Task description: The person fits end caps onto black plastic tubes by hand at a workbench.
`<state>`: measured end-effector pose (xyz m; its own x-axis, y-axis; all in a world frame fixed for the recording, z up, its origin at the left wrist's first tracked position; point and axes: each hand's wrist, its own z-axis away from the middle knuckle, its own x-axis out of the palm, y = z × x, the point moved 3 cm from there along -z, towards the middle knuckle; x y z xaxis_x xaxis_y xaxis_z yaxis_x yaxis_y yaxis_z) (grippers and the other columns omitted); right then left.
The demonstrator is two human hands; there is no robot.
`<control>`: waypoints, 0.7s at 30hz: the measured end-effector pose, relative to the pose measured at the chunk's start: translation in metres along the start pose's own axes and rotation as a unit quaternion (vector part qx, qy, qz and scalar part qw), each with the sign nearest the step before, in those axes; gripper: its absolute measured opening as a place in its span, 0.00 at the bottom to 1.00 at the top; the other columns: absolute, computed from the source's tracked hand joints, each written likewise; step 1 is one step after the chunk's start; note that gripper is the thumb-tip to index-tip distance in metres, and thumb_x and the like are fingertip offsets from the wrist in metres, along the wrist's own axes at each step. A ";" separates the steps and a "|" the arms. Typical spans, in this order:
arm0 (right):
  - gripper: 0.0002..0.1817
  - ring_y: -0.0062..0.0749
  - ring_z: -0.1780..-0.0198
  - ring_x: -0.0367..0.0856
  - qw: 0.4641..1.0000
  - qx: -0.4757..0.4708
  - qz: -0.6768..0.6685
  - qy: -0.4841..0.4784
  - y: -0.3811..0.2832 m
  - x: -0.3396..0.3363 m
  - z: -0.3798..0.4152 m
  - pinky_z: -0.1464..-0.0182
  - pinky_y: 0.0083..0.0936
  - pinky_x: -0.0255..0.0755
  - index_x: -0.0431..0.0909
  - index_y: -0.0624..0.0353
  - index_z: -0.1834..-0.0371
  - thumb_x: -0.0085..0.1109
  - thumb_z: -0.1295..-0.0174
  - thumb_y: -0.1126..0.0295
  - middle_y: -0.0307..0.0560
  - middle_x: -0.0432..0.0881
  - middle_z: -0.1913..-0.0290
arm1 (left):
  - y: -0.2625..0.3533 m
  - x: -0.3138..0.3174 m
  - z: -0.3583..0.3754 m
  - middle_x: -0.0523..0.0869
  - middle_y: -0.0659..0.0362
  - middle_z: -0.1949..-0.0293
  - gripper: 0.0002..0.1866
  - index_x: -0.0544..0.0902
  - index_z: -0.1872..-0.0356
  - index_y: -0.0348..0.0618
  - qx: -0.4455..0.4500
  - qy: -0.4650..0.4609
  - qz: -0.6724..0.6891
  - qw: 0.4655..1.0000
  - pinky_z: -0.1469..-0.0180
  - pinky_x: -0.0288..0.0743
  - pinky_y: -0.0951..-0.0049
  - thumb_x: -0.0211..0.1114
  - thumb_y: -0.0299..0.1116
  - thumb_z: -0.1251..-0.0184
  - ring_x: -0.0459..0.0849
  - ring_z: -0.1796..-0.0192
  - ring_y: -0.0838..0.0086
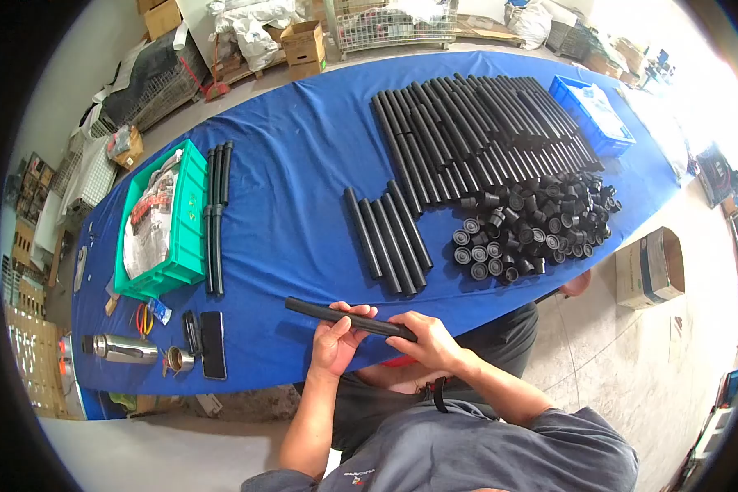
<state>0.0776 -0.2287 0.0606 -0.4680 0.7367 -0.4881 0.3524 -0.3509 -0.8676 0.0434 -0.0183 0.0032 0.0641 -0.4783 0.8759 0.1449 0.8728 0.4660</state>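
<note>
A black tube (312,309) is held level above the near edge of the blue-covered table. My left hand (334,344) grips it around its middle, with the thumb on the near side and the fingers beyond. At the tube's right end, my right hand (429,341) is closed around it; whether a cap sits inside that grip is hidden. Just past my hands lie several loose black tubes (383,242) side by side. To their right is a heap of black end caps (533,225), and behind it a large stack of black tubes (476,123).
On the left stand a green crate (190,217) with a bag inside and several capped tubes (215,215) beside it. A phone (213,344), a steel flask (123,348) and a cup (179,359) lie at front left. A blue bin (615,143) sits far right; a carton (649,266) is on the floor.
</note>
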 end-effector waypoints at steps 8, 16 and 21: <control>0.21 0.52 0.59 0.88 0.962 0.212 -0.148 -0.091 -0.009 -0.010 -0.001 0.57 0.41 0.81 0.81 0.63 0.44 0.74 0.36 0.66 0.55 0.85 0.58 | 0.000 -0.003 -0.001 0.88 0.42 0.42 0.15 0.81 0.42 0.45 -0.011 -0.017 -0.002 1.000 0.29 0.80 0.46 0.69 0.25 0.26 0.84 0.33 0.48; 0.20 0.55 0.56 0.88 0.999 0.018 -0.031 -0.036 -0.003 -0.005 -0.002 0.54 0.43 0.82 0.80 0.63 0.44 0.73 0.35 0.66 0.57 0.84 0.56 | 0.000 -0.005 -0.002 0.88 0.41 0.42 0.13 0.81 0.43 0.44 0.003 -0.025 0.008 1.000 0.29 0.80 0.45 0.68 0.24 0.26 0.84 0.34 0.47; 0.20 0.56 0.56 0.87 0.993 -0.070 0.090 0.036 0.004 -0.001 0.003 0.53 0.44 0.82 0.80 0.63 0.45 0.73 0.35 0.64 0.56 0.84 0.57 | 0.000 0.002 -0.002 0.87 0.40 0.41 0.13 0.81 0.43 0.42 -0.005 -0.006 0.002 1.000 0.29 0.80 0.44 0.67 0.24 0.25 0.84 0.33 0.46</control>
<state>0.0772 -0.2325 0.0574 -0.3304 0.7099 -0.6220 0.5363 -0.4011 -0.7426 0.0458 -0.0198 0.0044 0.0526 -0.4728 0.8796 0.1540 0.8741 0.4606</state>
